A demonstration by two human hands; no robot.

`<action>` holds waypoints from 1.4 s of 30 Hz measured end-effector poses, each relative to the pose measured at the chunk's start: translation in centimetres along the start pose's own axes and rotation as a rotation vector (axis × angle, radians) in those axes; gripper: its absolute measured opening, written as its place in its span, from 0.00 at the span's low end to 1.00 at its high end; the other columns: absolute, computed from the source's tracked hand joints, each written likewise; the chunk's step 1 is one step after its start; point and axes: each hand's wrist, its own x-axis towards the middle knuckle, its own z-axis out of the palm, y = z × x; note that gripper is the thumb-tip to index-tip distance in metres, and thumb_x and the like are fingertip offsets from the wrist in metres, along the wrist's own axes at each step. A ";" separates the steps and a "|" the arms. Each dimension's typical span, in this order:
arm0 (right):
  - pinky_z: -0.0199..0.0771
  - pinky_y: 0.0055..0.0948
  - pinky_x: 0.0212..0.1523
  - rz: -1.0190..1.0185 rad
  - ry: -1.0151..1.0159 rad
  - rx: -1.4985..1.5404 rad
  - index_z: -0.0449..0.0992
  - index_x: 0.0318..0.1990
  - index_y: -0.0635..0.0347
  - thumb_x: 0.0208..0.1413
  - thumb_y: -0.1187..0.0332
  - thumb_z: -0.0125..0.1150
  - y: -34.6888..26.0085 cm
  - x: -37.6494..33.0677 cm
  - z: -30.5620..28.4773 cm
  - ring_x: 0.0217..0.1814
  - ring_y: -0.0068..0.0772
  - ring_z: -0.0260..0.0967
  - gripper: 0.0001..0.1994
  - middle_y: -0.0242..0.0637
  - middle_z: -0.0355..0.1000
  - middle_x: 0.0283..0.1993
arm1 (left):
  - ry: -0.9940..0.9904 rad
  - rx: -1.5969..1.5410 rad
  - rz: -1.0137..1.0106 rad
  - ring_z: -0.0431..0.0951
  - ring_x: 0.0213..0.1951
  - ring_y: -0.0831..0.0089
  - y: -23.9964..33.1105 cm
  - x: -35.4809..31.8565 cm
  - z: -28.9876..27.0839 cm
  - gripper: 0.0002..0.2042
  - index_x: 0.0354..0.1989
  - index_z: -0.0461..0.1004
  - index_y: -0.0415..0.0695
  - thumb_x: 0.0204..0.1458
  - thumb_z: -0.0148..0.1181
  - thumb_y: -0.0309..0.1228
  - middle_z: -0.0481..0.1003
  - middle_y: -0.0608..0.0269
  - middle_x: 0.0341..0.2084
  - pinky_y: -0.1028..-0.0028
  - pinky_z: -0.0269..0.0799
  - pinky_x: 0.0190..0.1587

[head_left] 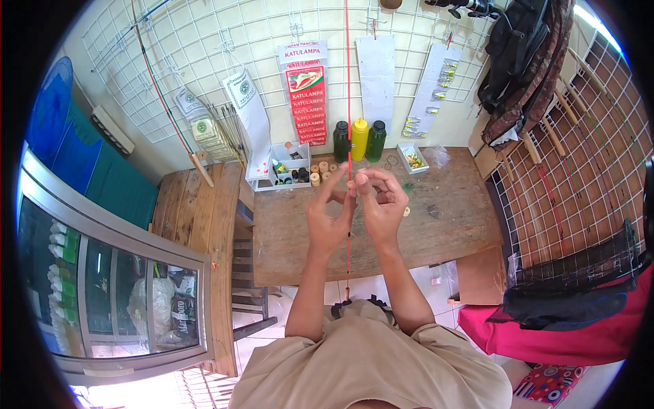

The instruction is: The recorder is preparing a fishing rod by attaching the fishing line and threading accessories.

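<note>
A thin red fishing rod (348, 82) stands upright in front of me, running from the top edge of the view down towards my lap. Both hands are raised over the wooden table (449, 218) at the rod's middle. My left hand (330, 217) has thumb and forefinger pinched at the rod, its thumb covering part of the shaft. Close against it, my right hand (383, 206) makes a pinch with thumb and forefinger, the other fingers curled. Whatever lies between the right fingertips is too small to make out. Dark bands mark the rod above and below the hands.
Along the table's back stand a divided white box (264, 183), cork pieces (315, 178), a yellow squeeze bottle (359, 140), two dark bottles and a white tray (412, 158). A glass cabinet (204, 300) is at left. Rods hang on a wire grid (579, 170) at right.
</note>
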 end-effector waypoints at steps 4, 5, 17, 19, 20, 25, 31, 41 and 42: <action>0.71 0.20 0.35 -0.030 -0.003 -0.047 0.72 0.39 0.66 0.56 0.73 0.61 -0.5 -0.7 -0.2 0.30 0.21 0.73 0.07 0.38 0.76 0.32 | -0.082 0.245 -0.002 0.75 0.22 0.75 -0.2 -1.1 -0.9 0.10 0.40 0.76 0.37 0.48 0.61 0.21 0.76 0.58 0.21 0.76 0.69 0.29; 0.71 0.20 0.37 -0.012 -0.011 -0.068 0.72 0.39 0.66 0.55 0.73 0.61 -0.5 -0.9 -0.3 0.30 0.22 0.73 0.07 0.38 0.76 0.32 | -0.101 0.281 -0.026 0.75 0.23 0.75 -0.4 -1.3 -1.1 0.10 0.40 0.76 0.37 0.47 0.62 0.21 0.76 0.57 0.23 0.75 0.69 0.30; 0.61 0.21 0.35 -0.190 0.037 -0.277 0.77 0.34 0.64 0.50 0.75 0.65 0.8 -0.7 -1.2 0.36 0.21 0.61 0.05 0.32 0.71 0.34 | -0.061 0.305 0.014 0.72 0.23 0.75 0.0 -1.8 -1.5 0.11 0.42 0.78 0.40 0.49 0.62 0.24 0.77 0.59 0.29 0.76 0.69 0.31; 0.61 0.21 0.36 -0.178 0.025 -0.224 0.76 0.34 0.64 0.50 0.75 0.64 0.7 -0.6 -1.1 0.36 0.21 0.61 0.05 0.32 0.70 0.35 | -0.059 0.320 0.095 0.72 0.23 0.75 0.1 -1.5 -1.6 0.12 0.43 0.77 0.40 0.49 0.62 0.24 0.76 0.59 0.28 0.76 0.68 0.31; 0.61 0.21 0.37 -0.163 0.017 -0.172 0.76 0.33 0.65 0.51 0.75 0.63 0.6 -0.6 -1.0 0.36 0.21 0.61 0.04 0.32 0.69 0.35 | -0.063 0.336 0.173 0.72 0.23 0.76 0.2 -1.3 -1.6 0.13 0.44 0.77 0.40 0.48 0.63 0.24 0.76 0.59 0.27 0.76 0.68 0.30; 0.61 0.20 0.39 -0.121 -0.008 -0.081 0.74 0.33 0.65 0.52 0.75 0.61 0.4 -0.8 -0.3 0.37 0.20 0.61 0.04 0.32 0.66 0.36 | 0.004 0.246 0.119 0.72 0.25 0.74 0.9 -0.9 -1.2 0.14 0.44 0.77 0.41 0.48 0.63 0.23 0.75 0.60 0.25 0.76 0.68 0.31; 0.61 0.20 0.40 -0.111 -0.016 -0.046 0.72 0.33 0.65 0.53 0.76 0.59 0.6 -0.9 0.1 0.37 0.20 0.61 0.03 0.32 0.65 0.37 | -0.060 0.221 0.153 0.71 0.27 0.74 1.8 -0.6 -1.1 0.14 0.44 0.77 0.41 0.47 0.61 0.20 0.75 0.61 0.25 0.76 0.68 0.33; 0.62 0.22 0.42 -0.109 -0.018 0.026 0.71 0.32 0.65 0.53 0.77 0.57 0.9 -0.8 0.6 0.38 0.21 0.62 0.02 0.33 0.64 0.37 | -0.069 0.208 0.186 0.71 0.27 0.75 1.8 -0.1 -1.6 0.16 0.43 0.77 0.41 0.44 0.60 0.17 0.74 0.62 0.25 0.77 0.68 0.32; 0.62 0.22 0.42 -0.109 -0.018 0.027 0.71 0.32 0.65 0.53 0.77 0.57 0.9 -0.7 0.6 0.38 0.21 0.62 0.02 0.33 0.64 0.37 | -0.069 0.208 0.186 0.71 0.27 0.75 1.6 0.0 -1.7 0.16 0.43 0.77 0.41 0.44 0.60 0.17 0.74 0.62 0.25 0.77 0.68 0.32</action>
